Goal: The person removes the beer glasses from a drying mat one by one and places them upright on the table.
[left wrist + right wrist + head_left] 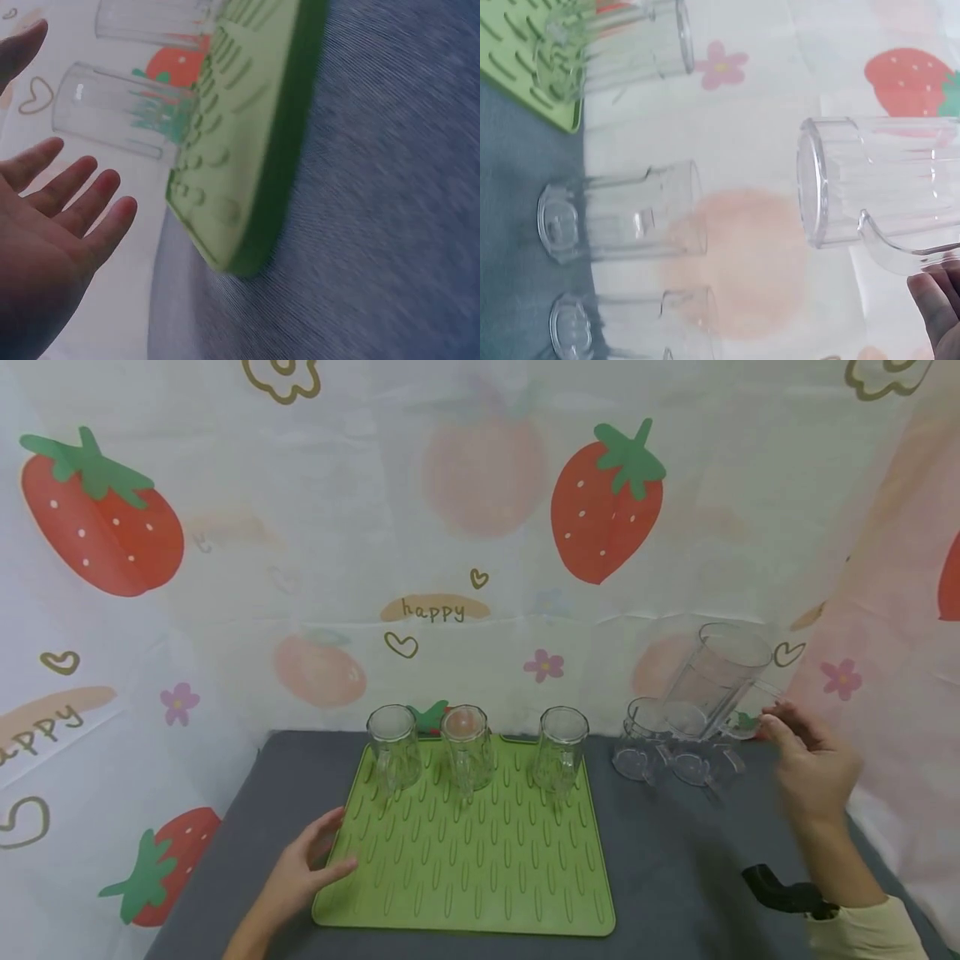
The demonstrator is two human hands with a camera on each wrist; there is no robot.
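My right hand grips a clear glass mug by its handle, up off the table and tilted. In the right wrist view, that mug has its thick base toward the left, and only some fingertips of the hand show. Just below it on the table stand two more clear mugs, one left of the other. Three clear mugs stand along the back of a green ridged mat. At the mat's left edge is my left hand, fingers spread and holding nothing.
The dark grey tabletop shows on both sides of the mat. A pale cloth printed with strawberries hangs behind the table and at its sides. A black strap sits at my right wrist.
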